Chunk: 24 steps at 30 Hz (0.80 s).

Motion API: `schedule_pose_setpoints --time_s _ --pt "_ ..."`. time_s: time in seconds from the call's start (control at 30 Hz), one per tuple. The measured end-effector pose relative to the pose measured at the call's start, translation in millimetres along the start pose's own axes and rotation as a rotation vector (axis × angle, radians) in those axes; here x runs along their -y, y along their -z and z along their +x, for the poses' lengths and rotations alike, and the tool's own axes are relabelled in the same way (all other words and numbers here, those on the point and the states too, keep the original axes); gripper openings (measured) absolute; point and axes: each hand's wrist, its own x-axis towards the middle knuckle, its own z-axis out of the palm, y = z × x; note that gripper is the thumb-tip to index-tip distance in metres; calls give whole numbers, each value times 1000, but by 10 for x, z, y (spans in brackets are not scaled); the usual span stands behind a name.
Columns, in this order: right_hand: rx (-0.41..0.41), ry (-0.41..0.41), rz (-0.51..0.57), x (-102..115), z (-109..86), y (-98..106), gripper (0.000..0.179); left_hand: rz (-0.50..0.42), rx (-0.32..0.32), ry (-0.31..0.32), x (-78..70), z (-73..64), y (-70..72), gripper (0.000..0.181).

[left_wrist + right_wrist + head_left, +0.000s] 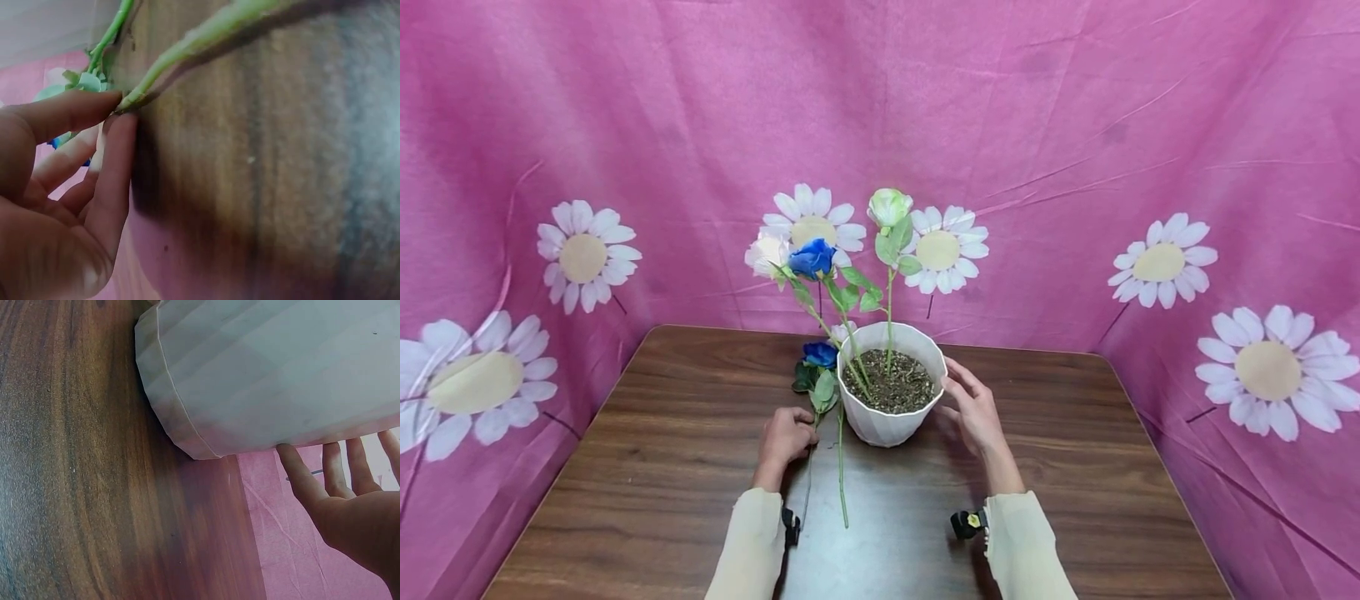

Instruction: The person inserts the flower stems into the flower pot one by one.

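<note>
Cream sleeves (748,542) cross the brown wood-grain bench (1075,467). Left hand (786,437) pinches a green stem (182,51); right hand (977,417), fingers relaxed, touches the white faceted pot (883,429) near the far edge. White, blue and greenish roses (812,260) already stand in it; seemingly remaining, another blue rose (820,356) and a pot-obscured pale rose (842,332) lie left of it.

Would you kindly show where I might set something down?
Bare tabletop lies between the left hand and left edge, and between the right hand and right edge; left of the white pot, a lying blue rose crowds it.
</note>
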Motion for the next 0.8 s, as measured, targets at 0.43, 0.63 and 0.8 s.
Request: schedule_pose_setpoints --time_s 0.43,0.63,0.8 --pt "-6 -11 22 -25 -11 12 48 -426 172 118 46 -35 76 34" --pt "-3 -16 -7 -3 -6 7 49 -578 216 108 102 -33 96 40" --pt "-2 -26 11 14 3 1 48 -711 185 134 110 -7 116 42"
